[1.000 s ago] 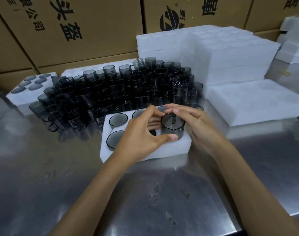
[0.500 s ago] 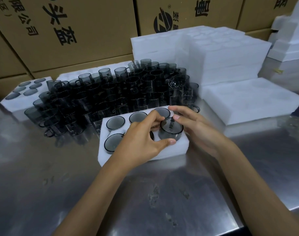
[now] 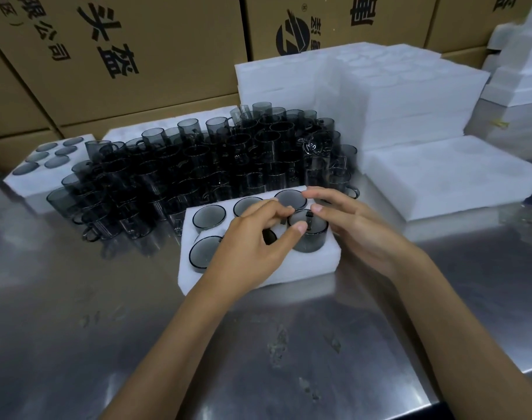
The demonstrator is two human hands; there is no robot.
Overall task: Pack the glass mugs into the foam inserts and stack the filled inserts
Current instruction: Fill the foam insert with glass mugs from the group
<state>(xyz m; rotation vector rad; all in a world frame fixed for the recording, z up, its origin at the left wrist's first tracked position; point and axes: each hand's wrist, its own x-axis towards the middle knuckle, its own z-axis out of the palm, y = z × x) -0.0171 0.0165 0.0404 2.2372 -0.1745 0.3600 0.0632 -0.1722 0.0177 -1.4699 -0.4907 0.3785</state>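
Pressing down since a second ago, your left hand (image 3: 252,237) and right hand (image 3: 352,225) now have the mug (image 3: 308,234) sunk lower into the near-right pocket of the foam insert (image 3: 258,274), the left's thumb and curled fingers pinching its rim while the right's straighter fingertips touch the far side, so this seat looks nearly finished. Counted, four other mugs sit flush in the insert and a sixth pocket hides under your left hand; beyond it, loose mugs (image 3: 216,168) crowd too densely to count, beside one filled insert (image 3: 43,165) far left and the blank foam stack (image 3: 395,95).
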